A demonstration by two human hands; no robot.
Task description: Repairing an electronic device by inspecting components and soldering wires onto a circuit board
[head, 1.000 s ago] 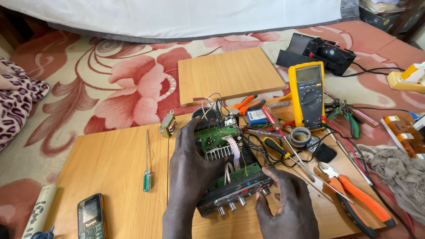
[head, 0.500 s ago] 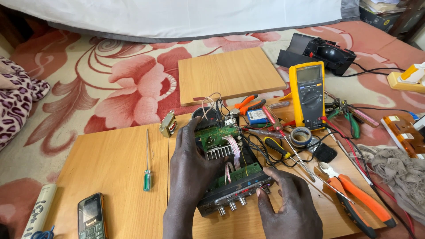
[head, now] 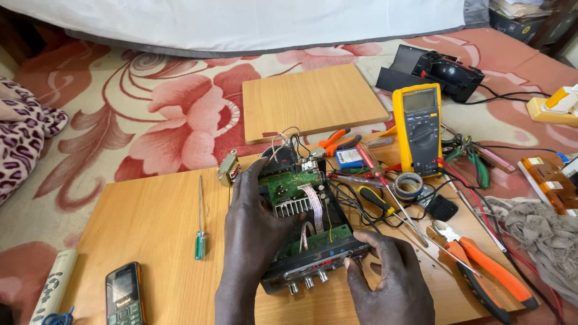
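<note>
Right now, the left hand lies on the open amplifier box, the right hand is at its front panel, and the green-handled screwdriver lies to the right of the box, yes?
Not quite. In the head view the green-handled screwdriver lies to the left of the open amplifier box, on the wooden board. The rest holds: the left hand lies on the box and the right hand is at its front panel.

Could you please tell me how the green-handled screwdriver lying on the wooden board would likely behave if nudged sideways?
The slim green-handled screwdriver has a rounded handle and thin shaft, so it would probably roll. It lies flat on the smooth light wooden board, which offers little friction. It looks stiff and light.
</note>
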